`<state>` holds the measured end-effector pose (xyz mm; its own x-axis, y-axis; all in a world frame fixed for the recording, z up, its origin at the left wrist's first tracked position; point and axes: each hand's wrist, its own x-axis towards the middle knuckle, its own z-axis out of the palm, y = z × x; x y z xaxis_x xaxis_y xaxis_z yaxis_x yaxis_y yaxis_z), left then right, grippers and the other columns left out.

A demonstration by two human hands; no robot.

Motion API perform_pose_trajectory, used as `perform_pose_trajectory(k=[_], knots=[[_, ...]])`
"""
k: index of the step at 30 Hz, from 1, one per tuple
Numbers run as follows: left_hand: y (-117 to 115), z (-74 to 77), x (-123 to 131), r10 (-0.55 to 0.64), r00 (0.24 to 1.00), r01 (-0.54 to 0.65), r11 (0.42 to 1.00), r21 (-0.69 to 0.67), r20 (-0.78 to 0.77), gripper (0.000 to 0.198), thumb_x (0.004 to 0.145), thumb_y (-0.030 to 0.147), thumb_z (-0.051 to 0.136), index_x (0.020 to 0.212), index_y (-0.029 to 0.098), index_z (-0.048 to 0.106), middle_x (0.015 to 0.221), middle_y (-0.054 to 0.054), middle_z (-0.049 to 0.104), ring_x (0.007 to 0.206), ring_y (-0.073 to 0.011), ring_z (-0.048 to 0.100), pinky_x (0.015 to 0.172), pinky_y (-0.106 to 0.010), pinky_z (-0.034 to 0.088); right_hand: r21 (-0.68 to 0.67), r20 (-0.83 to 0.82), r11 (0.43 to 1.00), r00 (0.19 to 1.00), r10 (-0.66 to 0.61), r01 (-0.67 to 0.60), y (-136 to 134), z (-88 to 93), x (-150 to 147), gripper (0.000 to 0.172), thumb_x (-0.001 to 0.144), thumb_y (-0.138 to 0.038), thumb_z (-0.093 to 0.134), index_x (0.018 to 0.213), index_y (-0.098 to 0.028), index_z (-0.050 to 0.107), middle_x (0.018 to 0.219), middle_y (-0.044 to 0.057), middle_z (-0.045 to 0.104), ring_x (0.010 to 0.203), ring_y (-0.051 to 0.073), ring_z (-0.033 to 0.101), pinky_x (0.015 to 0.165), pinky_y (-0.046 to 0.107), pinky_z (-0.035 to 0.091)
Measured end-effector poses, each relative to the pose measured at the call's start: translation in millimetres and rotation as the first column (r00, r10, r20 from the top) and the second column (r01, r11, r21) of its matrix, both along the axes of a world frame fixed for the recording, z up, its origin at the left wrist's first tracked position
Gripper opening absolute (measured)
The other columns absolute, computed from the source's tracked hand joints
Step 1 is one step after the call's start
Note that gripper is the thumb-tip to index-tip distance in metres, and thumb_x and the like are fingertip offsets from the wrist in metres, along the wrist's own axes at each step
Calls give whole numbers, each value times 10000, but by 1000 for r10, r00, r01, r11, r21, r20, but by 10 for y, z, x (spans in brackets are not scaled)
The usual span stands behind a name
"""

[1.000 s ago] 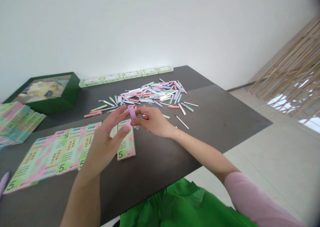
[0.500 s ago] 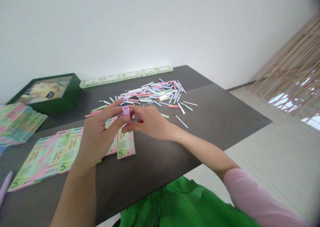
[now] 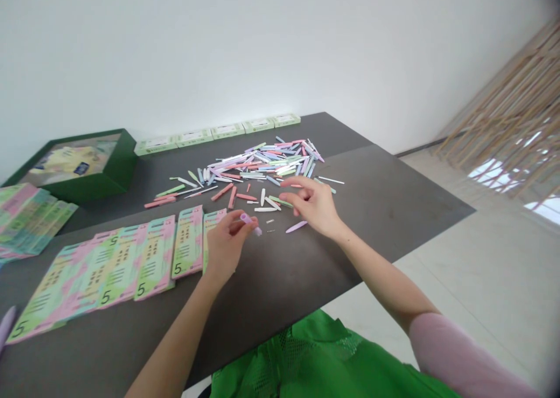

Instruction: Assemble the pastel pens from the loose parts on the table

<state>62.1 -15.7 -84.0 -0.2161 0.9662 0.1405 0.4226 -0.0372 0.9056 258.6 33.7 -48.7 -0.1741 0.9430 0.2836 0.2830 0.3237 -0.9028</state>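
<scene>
Between the thumb and fingers of my left hand (image 3: 226, 243) is a short purple tube (image 3: 251, 223), tilted, its open end up and to the left. My right hand (image 3: 315, 206) hovers to the right with thumb and fingers apart, nothing visible between them. Below its fingertips a purple pen piece (image 3: 296, 227) lies on the dark table (image 3: 280, 287). Small white and clear parts, a white piece (image 3: 265, 209) and red pieces (image 3: 231, 197) lie between and beyond my hands. Behind them spreads a pile of pastel pen parts (image 3: 266, 161).
Several green and pink cards marked 5 (image 3: 155, 258) lie in a row at the left, partly behind my left hand. A green box (image 3: 122, 167) holds yellow packets. Flat boxes (image 3: 192, 137) line the wall. More packs (image 3: 32, 217) are stacked far left.
My hands have parted. The left moved right and lower with the purple tube; the right moved right and opened. Loose pieces and cards formerly behind my hands now show.
</scene>
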Motion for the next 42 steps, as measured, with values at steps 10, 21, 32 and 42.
perform_pose_trajectory(k=[10, 21, 32, 42], knots=[[23, -445, -3, -125, 984, 107, 984, -140, -124, 287, 897, 374, 618, 1081, 154, 616, 1071, -65, 651, 931, -195, 644, 828, -407, 564, -62, -37, 998, 999, -1, -1, -13, -152, 100, 292, 799, -396, 643, 968, -167, 708, 433, -64, 526, 330, 76, 445, 413, 195, 356], [-12, 332, -3, -43, 988, 12, 980, 201, 151, 144, 764, 235, 745, 876, 176, 677, 799, 2, 749, 757, -156, 718, 741, -284, 596, -1, -45, 1000, 999, -18, 18, 4, -90, 171, 283, 804, -392, 635, 953, -164, 712, 422, -69, 528, 326, 73, 456, 410, 190, 356], [-99, 817, -123, -211, 920, 57, 906, 419, 330, 75, 765, 202, 751, 813, 218, 696, 726, 51, 756, 765, -146, 748, 794, -240, 626, 53, 44, 997, 998, 55, -57, 30, -119, 183, 201, 823, -319, 639, 913, -158, 719, 407, -71, 510, 384, 90, 510, 482, 204, 387], [-130, 978, -145, -219, 899, 32, 897, 442, 379, 128, 721, 367, 787, 787, 272, 734, 582, 87, 692, 545, -99, 678, 600, -216, 634, 54, 148, 991, 983, 113, -123, 9, -231, 296, 173, 850, -325, 633, 886, -179, 718, 412, -70, 517, 404, 98, 510, 513, 213, 388]])
